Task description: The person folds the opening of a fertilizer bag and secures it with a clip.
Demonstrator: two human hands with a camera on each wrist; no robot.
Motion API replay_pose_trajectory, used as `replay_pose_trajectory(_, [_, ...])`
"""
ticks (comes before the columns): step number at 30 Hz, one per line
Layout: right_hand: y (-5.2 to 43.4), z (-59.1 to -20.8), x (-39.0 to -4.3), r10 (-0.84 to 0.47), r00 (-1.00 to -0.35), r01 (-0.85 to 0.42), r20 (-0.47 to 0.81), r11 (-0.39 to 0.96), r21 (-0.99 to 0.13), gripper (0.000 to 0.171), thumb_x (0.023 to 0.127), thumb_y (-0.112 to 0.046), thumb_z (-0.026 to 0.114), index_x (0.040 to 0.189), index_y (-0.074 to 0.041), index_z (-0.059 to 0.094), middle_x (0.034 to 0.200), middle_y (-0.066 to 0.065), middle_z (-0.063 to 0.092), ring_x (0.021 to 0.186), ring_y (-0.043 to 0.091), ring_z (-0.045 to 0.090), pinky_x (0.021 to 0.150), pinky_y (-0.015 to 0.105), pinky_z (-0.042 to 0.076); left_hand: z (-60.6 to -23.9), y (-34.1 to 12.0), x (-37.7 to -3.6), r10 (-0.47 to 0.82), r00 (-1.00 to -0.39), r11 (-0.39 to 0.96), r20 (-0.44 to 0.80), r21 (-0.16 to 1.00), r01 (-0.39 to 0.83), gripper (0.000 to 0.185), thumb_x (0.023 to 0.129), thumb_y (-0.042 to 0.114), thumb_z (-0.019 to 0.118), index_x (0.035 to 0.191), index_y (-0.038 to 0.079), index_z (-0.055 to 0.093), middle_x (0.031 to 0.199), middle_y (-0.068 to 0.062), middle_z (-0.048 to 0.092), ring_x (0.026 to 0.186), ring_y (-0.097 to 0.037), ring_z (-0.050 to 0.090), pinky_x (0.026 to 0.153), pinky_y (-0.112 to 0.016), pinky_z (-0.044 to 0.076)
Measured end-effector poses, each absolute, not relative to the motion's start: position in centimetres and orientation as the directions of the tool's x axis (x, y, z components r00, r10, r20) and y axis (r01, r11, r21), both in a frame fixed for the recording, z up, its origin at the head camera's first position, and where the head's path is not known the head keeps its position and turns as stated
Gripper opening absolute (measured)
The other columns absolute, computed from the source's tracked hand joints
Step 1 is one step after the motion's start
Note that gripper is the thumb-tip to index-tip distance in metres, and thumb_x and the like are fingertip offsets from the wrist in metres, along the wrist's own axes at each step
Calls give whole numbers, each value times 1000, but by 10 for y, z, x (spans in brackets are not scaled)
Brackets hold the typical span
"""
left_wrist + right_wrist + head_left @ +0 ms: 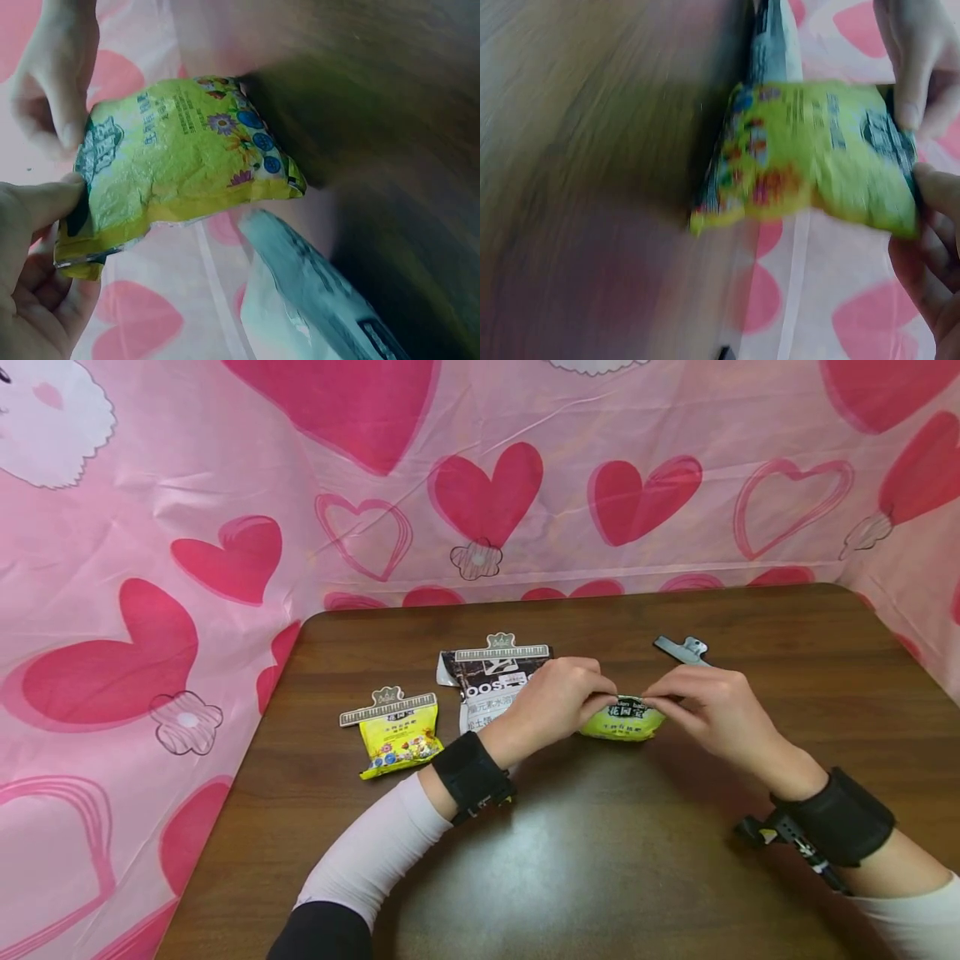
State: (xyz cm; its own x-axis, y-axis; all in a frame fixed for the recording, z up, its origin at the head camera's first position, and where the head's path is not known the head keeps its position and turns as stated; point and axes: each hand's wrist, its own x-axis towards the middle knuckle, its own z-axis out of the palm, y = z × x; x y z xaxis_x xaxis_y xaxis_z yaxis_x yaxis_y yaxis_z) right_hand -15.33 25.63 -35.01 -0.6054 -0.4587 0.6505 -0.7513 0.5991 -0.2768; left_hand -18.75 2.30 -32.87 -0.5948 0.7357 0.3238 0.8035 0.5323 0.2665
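Both hands pinch the top edge of a yellow-green plastic packet [624, 723] with flowers and a dark logo printed on it. My left hand [558, 702] grips the packet's left top corner between thumb and fingers. At the opposite top corner, my right hand [705, 706] pinches with its thumb and fingers. In the left wrist view the packet [169, 154] shows its printed front, with the left hand [37, 247] at its top edge. The right wrist view shows the same packet [810, 157], slightly blurred, with the right hand [934, 240] at its corner.
A similar yellow packet [401, 742] with a metal clip [387, 706] across its top lies at the left. Behind my left hand is a black-and-white bag [480, 681] with another clip [502, 648]. A loose metal clip [682, 649] lies on the brown table [525, 860] at the back right.
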Motion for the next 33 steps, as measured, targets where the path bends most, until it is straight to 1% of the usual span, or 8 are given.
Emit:
replay_pose_trajectory(2, [261,-350,-152,-460,-609,-749,646,603,-275,31,62,4,86,87,-13,77,83,-5,73,73,0,58,61,16,44,-328,20,-188,736,-597,528,319,282,801,15,97,26,65,99,20,78,87,7,68,81,-5,63,77,-22,51])
replay_pose_trajectory(9, [266,-350,-154,-485,-619,-753,618,590,-291,30,65,4,85,89,-12,77,86,-3,72,81,2,62,72,12,45,-327,15,-190,745,-576,490,336,309,815,15,97,23,65,97,18,79,86,5,68,80,-6,63,77,-23,51])
replay_pose_trajectory(12, [263,-351,-154,-495,-618,-758,611,582,-294,30,64,4,85,90,-11,77,87,-3,72,82,3,62,72,12,46,-328,16,-190,744,-577,492,337,308,814,15,97,23,65,97,18,78,86,5,68,80,-6,62,77,-23,51])
replay_pose_trajectory(17, [256,-351,-156,-496,-617,-759,611,582,-293,30,65,3,86,89,-13,76,86,-4,72,78,4,61,70,14,46,-329,17,-190,742,-581,500,336,301,812,15,97,24,65,97,18,79,86,5,68,80,-6,62,77,-22,51])
replay_pose_trajectory(22, [252,-353,-156,-469,-623,-745,626,600,-291,29,67,5,85,87,-13,75,82,-4,71,72,4,59,64,16,45,-330,18,-191,741,-579,494,341,307,813,14,97,24,65,97,18,79,86,6,69,79,-5,63,77,-22,51])
replay_pose_trajectory(27, [251,-356,-155,-455,-622,-742,637,602,-295,29,67,7,83,85,-12,73,78,-5,68,67,0,53,60,16,42,-333,19,-192,744,-564,479,359,301,824,14,96,21,65,95,18,79,81,5,67,75,-5,62,74,-22,51])
replay_pose_trajectory(30, [250,-357,-155,-460,-613,-749,642,597,-288,29,67,8,83,84,-12,72,77,-5,67,66,0,52,59,15,42,-334,19,-191,746,-555,473,369,293,831,14,96,21,66,93,17,78,78,4,65,72,-6,61,71,-23,51])
replay_pose_trajectory(33, [252,-357,-154,-463,-622,-742,631,607,-286,27,68,6,83,85,-12,73,77,-5,67,64,-1,51,59,14,42,-334,18,-191,745,-558,474,366,299,828,13,96,21,66,94,17,78,80,4,66,73,-6,62,72,-23,51])
